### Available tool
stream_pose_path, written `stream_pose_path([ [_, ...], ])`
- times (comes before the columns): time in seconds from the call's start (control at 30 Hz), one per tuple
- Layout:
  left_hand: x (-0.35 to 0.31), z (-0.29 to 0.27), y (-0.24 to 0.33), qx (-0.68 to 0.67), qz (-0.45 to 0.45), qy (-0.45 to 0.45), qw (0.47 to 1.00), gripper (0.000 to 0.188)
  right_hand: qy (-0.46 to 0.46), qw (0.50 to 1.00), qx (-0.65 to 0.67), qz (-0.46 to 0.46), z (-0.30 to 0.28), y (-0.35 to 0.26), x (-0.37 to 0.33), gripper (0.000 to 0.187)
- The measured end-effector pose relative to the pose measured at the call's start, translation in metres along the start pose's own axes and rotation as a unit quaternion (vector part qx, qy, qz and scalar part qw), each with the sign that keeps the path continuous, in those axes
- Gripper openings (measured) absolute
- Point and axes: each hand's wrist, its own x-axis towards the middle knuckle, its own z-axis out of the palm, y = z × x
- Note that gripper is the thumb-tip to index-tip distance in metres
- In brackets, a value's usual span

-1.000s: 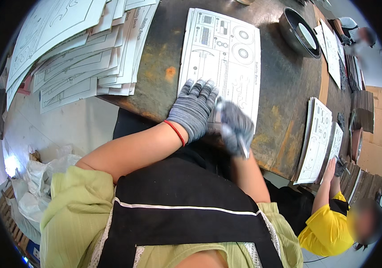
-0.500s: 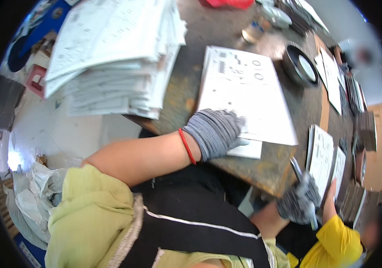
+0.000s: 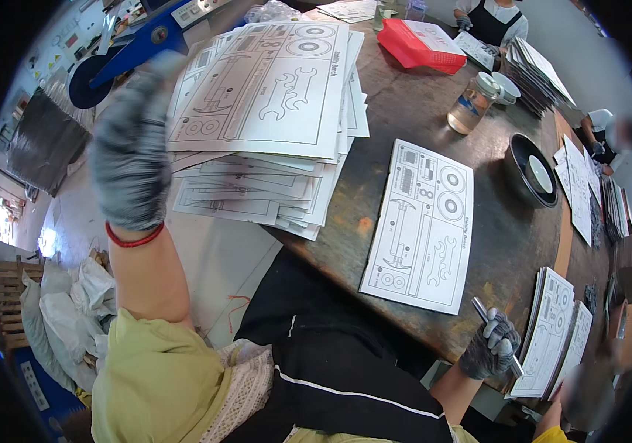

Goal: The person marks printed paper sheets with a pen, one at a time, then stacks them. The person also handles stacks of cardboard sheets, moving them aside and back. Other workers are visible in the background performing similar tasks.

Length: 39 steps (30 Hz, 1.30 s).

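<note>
My left hand (image 3: 135, 155), in a grey glove with a red band at the wrist, is raised at the left side of a tall, uneven stack of printed boards (image 3: 286, 111). Motion smears its fingers, so their grip is unclear. My right hand (image 3: 492, 343), gloved too, is closed around a slim metal rod (image 3: 481, 308) whose two ends stick out of the fist, just off the table's front edge. Between the hands, a white board printed with tool outlines (image 3: 423, 229) lies flat on the dark table (image 3: 345, 214), touched by neither hand.
Right of the board stands a black bowl (image 3: 523, 173) with something white inside. Behind it are a jar of liquid (image 3: 471, 107) and a red bag (image 3: 419, 48). More printed boards (image 3: 548, 325) lie at right, near a co-worker's yellow sleeve (image 3: 550, 434). Other people work at the far side.
My left hand has left the board on the table and swung up and left to the tall stack. My right hand still holds the rod. The whole view has shifted.
</note>
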Motion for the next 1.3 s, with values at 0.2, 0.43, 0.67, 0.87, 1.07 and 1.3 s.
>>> stream_pose_path([
  [0.2,-0.019,0.019,0.024,0.394,0.086,-0.300,0.864,0.048,0.003,0.999,-0.040,0.031,0.009,0.031,0.011,0.027],
  [0.43,-0.167,0.163,-0.050,0.167,0.109,-0.543,0.816,0.058,0.005,0.985,-0.073,0.154,0.002,0.106,0.040,0.050],
  [0.67,-0.230,0.214,-0.096,0.336,0.012,-0.631,0.699,0.093,0.012,0.989,0.051,0.135,0.005,0.187,0.087,0.011],
  [0.87,-0.232,0.211,-0.099,0.324,0.006,-0.631,0.705,0.091,0.016,0.959,-0.244,0.142,0.035,0.182,0.071,0.014],
  [1.07,-0.235,0.220,-0.102,0.373,-0.024,-0.606,0.702,0.095,-0.142,0.944,-0.284,0.088,0.023,0.164,0.046,0.020],
  [1.3,-0.236,0.218,-0.104,0.389,-0.033,-0.604,0.694,0.095,-0.246,0.896,-0.355,0.103,0.034,0.062,-0.047,0.030],
])
